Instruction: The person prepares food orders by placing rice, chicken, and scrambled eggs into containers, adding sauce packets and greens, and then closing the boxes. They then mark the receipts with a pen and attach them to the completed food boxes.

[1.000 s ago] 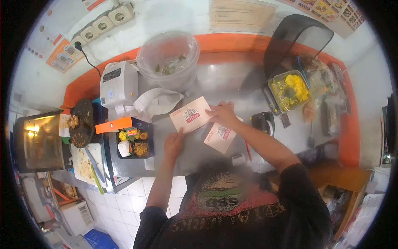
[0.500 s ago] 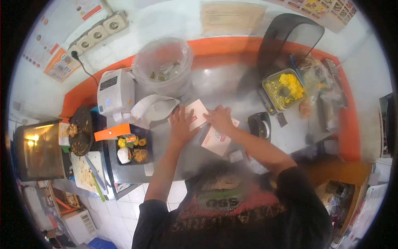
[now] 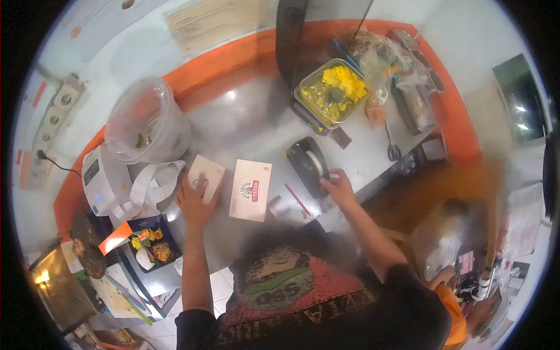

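My left hand (image 3: 197, 203) lies over a small printed cardboard box (image 3: 209, 170), fingers stretched out across its lower part. Just right of it, a second box (image 3: 250, 190) with a red chicken logo lies on the steel counter, untouched. My right hand (image 3: 339, 188) is at the near right end of a black tape dispenser (image 3: 303, 165), thumb and fingers drawn together. Any strip of tape between those fingers is too small to make out. A thin red stick-like item (image 3: 297, 199) lies between the second box and the dispenser.
At the left stand a white label printer (image 3: 104, 181), a clear plastic bucket (image 3: 149, 125) and an open meal box (image 3: 153, 245) with food. A metal container of yellow food (image 3: 332, 93) sits at the back, beside plastic bags (image 3: 379, 64). Another person's orange sleeve (image 3: 452, 312) shows lower right.
My right hand has left the boxes and moved right to the tape dispenser. My left hand stays on its box. The view has turned to the right.
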### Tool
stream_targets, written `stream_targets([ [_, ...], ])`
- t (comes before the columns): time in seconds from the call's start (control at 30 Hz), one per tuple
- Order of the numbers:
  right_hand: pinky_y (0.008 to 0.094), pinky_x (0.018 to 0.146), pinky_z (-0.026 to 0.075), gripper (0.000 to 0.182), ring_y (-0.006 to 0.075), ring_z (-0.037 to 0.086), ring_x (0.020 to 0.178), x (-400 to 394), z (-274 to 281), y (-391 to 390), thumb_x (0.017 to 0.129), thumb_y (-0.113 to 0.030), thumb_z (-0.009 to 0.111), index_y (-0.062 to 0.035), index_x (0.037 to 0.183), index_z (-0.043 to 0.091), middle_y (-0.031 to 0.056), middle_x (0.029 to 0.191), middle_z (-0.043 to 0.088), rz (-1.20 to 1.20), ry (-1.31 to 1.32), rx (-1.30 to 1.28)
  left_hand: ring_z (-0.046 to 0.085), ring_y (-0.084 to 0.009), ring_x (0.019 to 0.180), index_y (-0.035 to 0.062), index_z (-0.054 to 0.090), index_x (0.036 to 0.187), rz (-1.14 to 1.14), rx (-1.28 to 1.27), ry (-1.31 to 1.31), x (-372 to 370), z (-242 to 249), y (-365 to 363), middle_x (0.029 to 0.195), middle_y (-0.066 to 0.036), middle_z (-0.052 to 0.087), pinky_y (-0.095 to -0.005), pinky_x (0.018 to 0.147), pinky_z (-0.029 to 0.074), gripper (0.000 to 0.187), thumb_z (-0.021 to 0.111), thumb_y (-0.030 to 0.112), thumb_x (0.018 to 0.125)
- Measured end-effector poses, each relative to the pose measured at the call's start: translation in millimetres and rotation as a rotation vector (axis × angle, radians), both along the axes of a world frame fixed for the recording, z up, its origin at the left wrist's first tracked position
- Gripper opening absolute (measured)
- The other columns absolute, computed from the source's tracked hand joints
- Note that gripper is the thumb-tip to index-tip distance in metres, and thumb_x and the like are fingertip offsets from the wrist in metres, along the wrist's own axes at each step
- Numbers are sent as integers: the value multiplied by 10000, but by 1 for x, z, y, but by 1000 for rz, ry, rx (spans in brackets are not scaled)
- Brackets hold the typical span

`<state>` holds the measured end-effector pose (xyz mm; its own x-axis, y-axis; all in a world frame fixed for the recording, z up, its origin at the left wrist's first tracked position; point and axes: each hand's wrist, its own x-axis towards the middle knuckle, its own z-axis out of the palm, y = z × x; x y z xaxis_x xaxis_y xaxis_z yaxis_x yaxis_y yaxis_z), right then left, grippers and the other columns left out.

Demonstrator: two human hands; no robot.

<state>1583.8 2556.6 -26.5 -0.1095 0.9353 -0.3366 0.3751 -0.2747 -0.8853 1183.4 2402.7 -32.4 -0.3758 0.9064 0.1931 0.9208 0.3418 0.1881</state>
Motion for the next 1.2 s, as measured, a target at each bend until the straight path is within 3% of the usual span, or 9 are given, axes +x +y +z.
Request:
stream_targets([
  [0.2, 273, 591, 453, 301, 135, 581, 626, 25, 28, -19, 859, -35, 691, -13, 1120, 540, 52, 704, 620, -215, 347, -158, 420, -415, 1265, 212, 554, 1370, -28, -43, -2, 3, 2, -12, 1455, -185, 381, -541, 1009, 364, 764, 773, 405, 664],
  [0.3, 275, 598, 461, 197, 142, 588, 625, 40, 9, -45, 852, -29, 684, 5, 1034, 618, 51, 718, 628, -227, 278, -313, 465, -429, 1219, 181, 542, 1379, -26, -4, -3, 4, 0, -19, 1423, -210, 421, -531, 993, 390, 785, 774, 411, 666],
  [0.33, 278, 592, 468, 67, 148, 597, 620, 41, -8, -50, 844, -13, 669, 18, 903, 672, 57, 736, 648, -224, 260, -267, 481, -435, 1203, 172, 537, 1384, -17, 12, -9, 5, -1, -21, 1411, -219, 437, -529, 988, 398, 791, 773, 414, 669],
  [0.43, 279, 590, 476, 47, 146, 606, 625, 33, -15, -44, 841, -12, 662, 20, 867, 684, 61, 748, 662, -176, 70, -184, 502, -447, 1187, 148, 537, 1381, -1, 36, -57, 12, 12, -28, 1385, -236, 469, -530, 991, 400, 778, 768, 421, 690],
  [0.53, 273, 607, 477, 132, 128, 609, 633, 51, -53, -57, 843, -40, 659, 30, 947, 703, 56, 785, 685, -85, -288, -182, 501, -440, 1193, 102, 544, 1365, 35, 81, -72, 40, 51, -25, 1392, -236, 462, -535, 990, 401, 771, 760, 434, 705],
  [0.63, 264, 617, 501, 137, 122, 625, 655, 21, -3, -73, 886, -97, 671, 24, 944, 698, 55, 758, 676, 106, 229, -177, 443, -448, 1268, 80, 423, 1446, 18, 19, -98, 69, 79, -20, 1416, -263, 437, -532, 1072, 325, 904, 790, 373, 674],
  [0.8, 289, 632, 502, 155, 131, 643, 671, -107, 101, -73, 860, -132, 709, -5, 918, 641, 75, 773, 687, 455, 281, 110, 463, -428, 1222, 56, 371, 1464, -35, 27, -133, 115, 96, -10, 1397, -234, 460, -528, 1030, 344, 972, 797, 400, 661],
  [0.93, 337, 585, 489, 313, 188, 639, 609, -149, 86, -82, 779, -226, 788, -43, 785, 533, 112, 679, 632, 311, -30, 223, 453, -414, 1210, 34, 382, 1450, -45, 71, -233, 128, 97, -7, 1396, -218, 448, -537, 1013, 346, 986, 791, 449, 655],
  [1.2, 344, 567, 471, 367, 218, 619, 600, -120, 36, -84, 755, -298, 809, -40, 725, 550, 102, 660, 619, 229, -45, 156, 518, -380, 1164, 10, 411, 1416, -14, 152, -758, 111, 75, -18, 1326, -221, 510, -507, 1006, 377, 911, 805, 344, 665],
])
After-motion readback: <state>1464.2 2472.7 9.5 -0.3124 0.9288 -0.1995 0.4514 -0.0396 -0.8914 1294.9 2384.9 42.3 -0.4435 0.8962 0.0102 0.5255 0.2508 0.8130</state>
